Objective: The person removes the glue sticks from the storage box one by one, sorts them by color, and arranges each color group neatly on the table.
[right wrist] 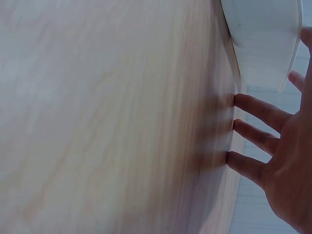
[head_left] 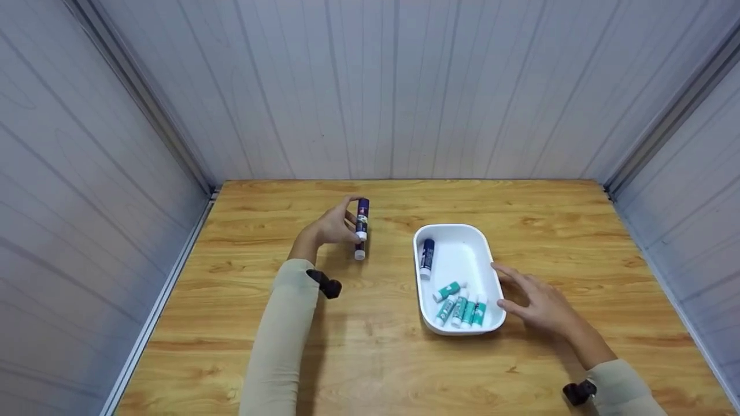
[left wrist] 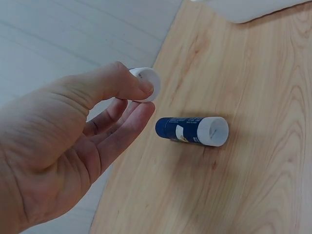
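My left hand (head_left: 334, 224) pinches a dark blue glue stick (head_left: 362, 219) between its thumb and fingers. In the left wrist view its white end (left wrist: 154, 79) shows under the thumb tip. Just below the held stick, a second dark blue glue stick (left wrist: 185, 130) with a white end lies on the wooden table. My right hand (head_left: 540, 303) is spread at the right side of a white plastic bin (head_left: 462, 242), thumb and forefinger at its rim. In the right wrist view, other fingertips (right wrist: 239, 100) touch down on the table beside the bin.
Inside the bin, another dark blue glue stick (head_left: 427, 260) leans along the left wall. Several smaller green glue sticks (head_left: 459, 309) lie near its front end. Pale panelled walls (head_left: 370, 92) stand at the back and both sides of the table (head_left: 358, 358).
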The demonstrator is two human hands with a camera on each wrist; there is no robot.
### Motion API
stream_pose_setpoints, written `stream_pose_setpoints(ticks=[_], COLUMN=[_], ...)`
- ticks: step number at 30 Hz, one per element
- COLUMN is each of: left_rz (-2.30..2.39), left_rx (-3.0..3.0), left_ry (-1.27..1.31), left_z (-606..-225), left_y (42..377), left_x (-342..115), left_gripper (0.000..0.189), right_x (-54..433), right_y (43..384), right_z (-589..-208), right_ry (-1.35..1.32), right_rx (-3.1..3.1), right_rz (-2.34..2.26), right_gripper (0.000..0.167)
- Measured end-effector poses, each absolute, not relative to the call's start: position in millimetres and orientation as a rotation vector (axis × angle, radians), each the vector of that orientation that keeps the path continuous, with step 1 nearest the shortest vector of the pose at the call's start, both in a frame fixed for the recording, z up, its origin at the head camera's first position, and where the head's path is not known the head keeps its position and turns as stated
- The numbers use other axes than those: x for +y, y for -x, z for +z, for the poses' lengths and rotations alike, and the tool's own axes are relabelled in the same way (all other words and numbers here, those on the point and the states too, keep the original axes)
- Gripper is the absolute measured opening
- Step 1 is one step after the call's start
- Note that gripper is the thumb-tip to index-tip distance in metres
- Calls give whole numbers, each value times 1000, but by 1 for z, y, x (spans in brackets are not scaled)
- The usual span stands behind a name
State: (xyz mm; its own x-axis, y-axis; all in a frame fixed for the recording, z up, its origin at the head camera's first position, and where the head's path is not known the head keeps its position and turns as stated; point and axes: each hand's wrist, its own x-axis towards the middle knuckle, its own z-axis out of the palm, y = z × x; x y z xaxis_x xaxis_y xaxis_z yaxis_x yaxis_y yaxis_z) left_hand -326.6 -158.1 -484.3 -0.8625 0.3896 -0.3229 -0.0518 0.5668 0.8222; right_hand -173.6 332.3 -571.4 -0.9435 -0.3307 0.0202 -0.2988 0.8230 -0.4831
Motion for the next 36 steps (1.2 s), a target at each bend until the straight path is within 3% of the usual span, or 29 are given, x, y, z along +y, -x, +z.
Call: stream_pose_setpoints(ticks=[25, 31, 36], left_rz=[1244, 1224, 1310], left_rx=[2339, 2333, 2261], left_ry=[-98, -139, -148], left_z=[-528, -565, -617], left_y=[320, 340, 368], left_x=[-181, -194, -208], left_gripper=[107, 111, 118], right_x=[332, 331, 332], right_y=[171, 171, 172], right_z=[-574, -573, -572], right_ry=[497, 496, 497], right_rx=[2939, 2935, 2931], right_rz=[-755, -743, -740], right_gripper=[74, 75, 75])
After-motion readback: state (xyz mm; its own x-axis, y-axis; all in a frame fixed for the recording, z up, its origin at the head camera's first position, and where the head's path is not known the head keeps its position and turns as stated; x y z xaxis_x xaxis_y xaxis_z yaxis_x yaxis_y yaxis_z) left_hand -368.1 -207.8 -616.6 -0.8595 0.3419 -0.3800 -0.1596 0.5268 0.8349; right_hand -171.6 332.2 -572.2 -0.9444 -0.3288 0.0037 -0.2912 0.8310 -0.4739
